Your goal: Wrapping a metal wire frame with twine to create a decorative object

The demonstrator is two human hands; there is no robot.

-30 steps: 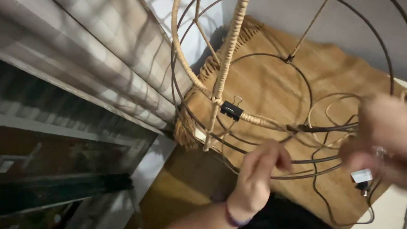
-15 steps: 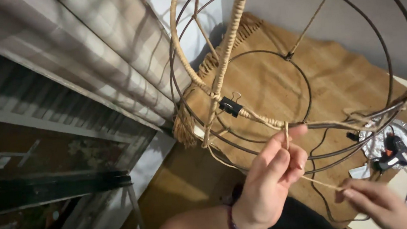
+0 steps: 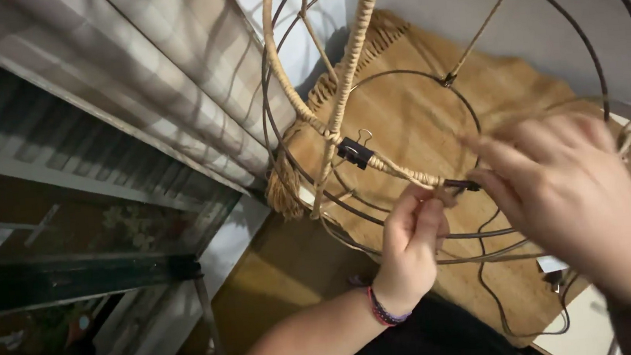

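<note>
A dark wire lamp frame [image 3: 596,61] fills the upper right, partly wrapped in tan cord [image 3: 355,41]. A black binder clip [image 3: 355,152] pinches the wrapped cord on one wire. My left hand [image 3: 411,249] pinches the wire at the end of the wrapped section, just right of the clip. My right hand [image 3: 571,185], blurred and close to the camera, reaches in from the right with its fingers at the same spot. A loose strand runs by its fingers, but I cannot tell whether it holds it.
A tan fringed mat [image 3: 433,125] lies under the frame on a pale table [image 3: 584,329]. A dark cable [image 3: 506,313] trails across the mat. Checked curtain [image 3: 169,68] and a dark glass pane [image 3: 71,252] are at the left.
My right hand rose from the lower right, where it pulled a cord strand, up to the wire beside my left hand. My left hand shifted slightly upward along the wire. The glue gun is now hidden.
</note>
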